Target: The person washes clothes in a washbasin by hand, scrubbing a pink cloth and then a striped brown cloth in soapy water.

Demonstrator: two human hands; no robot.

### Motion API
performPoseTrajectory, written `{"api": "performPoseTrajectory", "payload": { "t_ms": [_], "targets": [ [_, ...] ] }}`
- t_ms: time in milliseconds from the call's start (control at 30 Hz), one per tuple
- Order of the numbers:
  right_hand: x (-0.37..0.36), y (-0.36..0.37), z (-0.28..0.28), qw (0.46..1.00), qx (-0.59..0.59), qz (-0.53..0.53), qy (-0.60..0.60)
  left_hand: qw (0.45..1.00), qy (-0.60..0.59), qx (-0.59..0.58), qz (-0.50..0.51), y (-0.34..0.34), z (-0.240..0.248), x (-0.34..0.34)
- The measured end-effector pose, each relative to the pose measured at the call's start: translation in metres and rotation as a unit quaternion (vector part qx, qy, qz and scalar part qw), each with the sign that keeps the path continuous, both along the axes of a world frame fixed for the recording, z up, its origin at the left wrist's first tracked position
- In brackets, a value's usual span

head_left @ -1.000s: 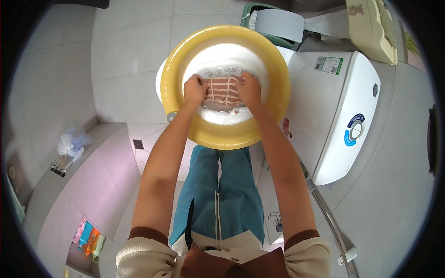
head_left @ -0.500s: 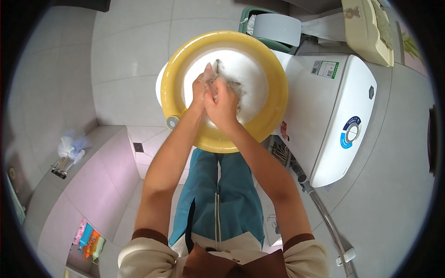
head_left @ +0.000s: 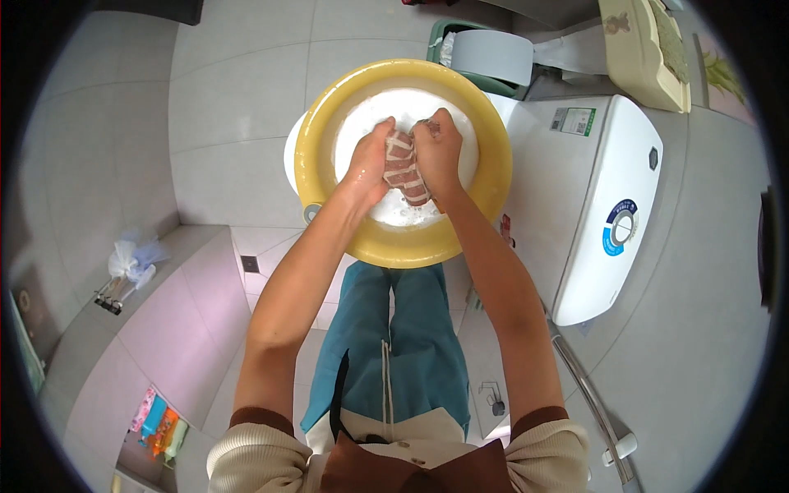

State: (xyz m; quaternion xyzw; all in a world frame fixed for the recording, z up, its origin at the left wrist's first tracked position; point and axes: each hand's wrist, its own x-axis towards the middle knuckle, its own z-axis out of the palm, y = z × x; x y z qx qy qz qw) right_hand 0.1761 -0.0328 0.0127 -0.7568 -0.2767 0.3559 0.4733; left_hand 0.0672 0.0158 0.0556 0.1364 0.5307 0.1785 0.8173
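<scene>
A yellow basin stands in front of me, filled with white soapy suds. Over the suds, my two hands stretch a wet brown cloth with white stripes between them. My left hand grips its left side, thumb on top. Closed round the right side is my right hand, with part of the cloth bunched at its knuckles. The cloth's lower end hangs close to the foam. Both palms and the cloth's underside are hidden.
Right of the basin is a white toilet tank with a round flush button. A green bin stands behind it. A metal rail runs at lower right. Colourful packages sit in a wall niche at left.
My hands were pressed together in the suds, blurred. They have come apart, and the striped cloth now shows spread between them. My right hand has moved right and slightly up.
</scene>
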Motion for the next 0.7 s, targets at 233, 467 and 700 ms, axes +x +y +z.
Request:
{"api": "performPoseTrajectory", "payload": {
  "t_ms": [233, 467, 700],
  "targets": [
    [0.029, -0.021, 0.001, 0.94, 0.023, -0.047, 0.339, 0.989, -0.022, 0.095, -0.107, 0.009, -0.022, -0.047],
    [0.03, -0.025, 0.013, 0.955, 0.011, 0.105, 0.277, 0.969, 0.126, 0.197, -0.083, 0.002, -0.026, -0.049],
    [0.031, -0.045, -0.027, 0.945, -0.021, 0.327, -0.025, 0.975, 0.134, 0.172, 0.031, -0.003, -0.034, -0.043]
  ]
}}
